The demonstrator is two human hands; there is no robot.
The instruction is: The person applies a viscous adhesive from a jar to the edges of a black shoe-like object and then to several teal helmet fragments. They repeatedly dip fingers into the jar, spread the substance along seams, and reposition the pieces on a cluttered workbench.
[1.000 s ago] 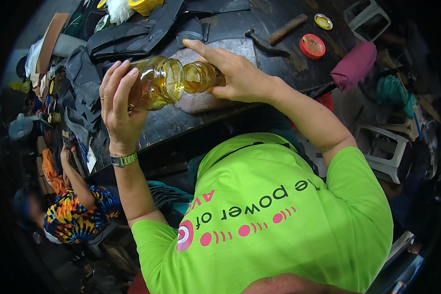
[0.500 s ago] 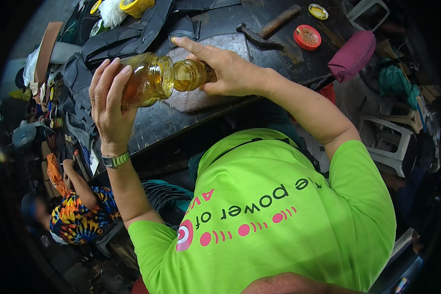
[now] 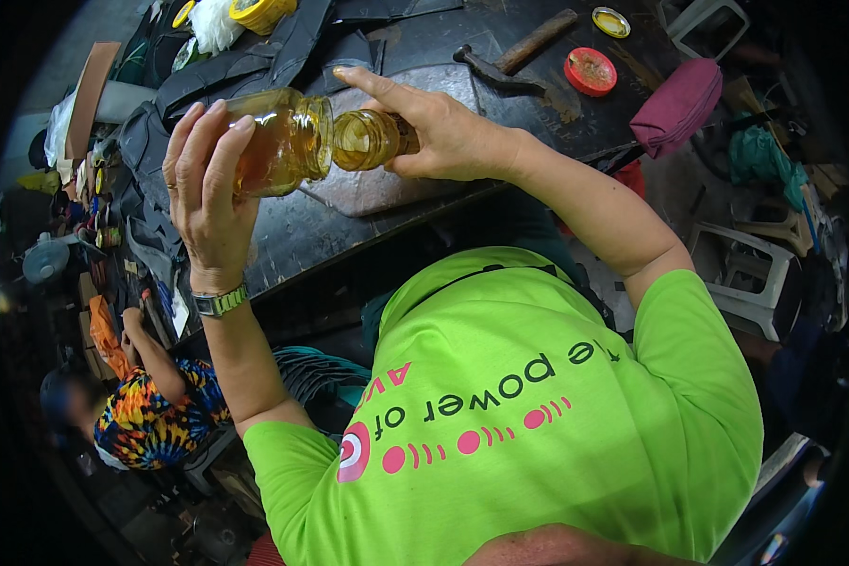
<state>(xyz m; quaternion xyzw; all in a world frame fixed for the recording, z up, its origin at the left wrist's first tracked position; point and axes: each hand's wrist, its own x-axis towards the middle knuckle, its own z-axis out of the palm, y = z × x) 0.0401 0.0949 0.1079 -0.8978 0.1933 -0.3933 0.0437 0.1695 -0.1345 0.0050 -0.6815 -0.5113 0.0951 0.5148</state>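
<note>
My left hand (image 3: 208,212) is wrapped round a wide glass jar (image 3: 281,141) with amber liquid in it. The jar lies nearly on its side, its mouth facing right. Opposite it, a smaller glass jar (image 3: 366,140), coated amber inside, sits in my right hand (image 3: 453,140). The two mouths are very close, the smaller one just beside the larger rim. My right index finger stretches out past the small jar, with an amber smear on its tip. Both jars are held over the near edge of a dark worktable (image 3: 297,236), above a grey slab (image 3: 349,193).
A hammer (image 3: 514,58), a red lid (image 3: 590,72) and a yellow-rimmed lid (image 3: 612,22) lie on the table's far side. Dark sheet pieces (image 3: 226,80) cover its left part. A maroon pouch (image 3: 674,108) rests at the right edge. Another person (image 3: 160,410) is at lower left.
My left hand and the large jar have shifted slightly up and left. The small jar has moved only a little, and a narrow gap now shows between the rims.
</note>
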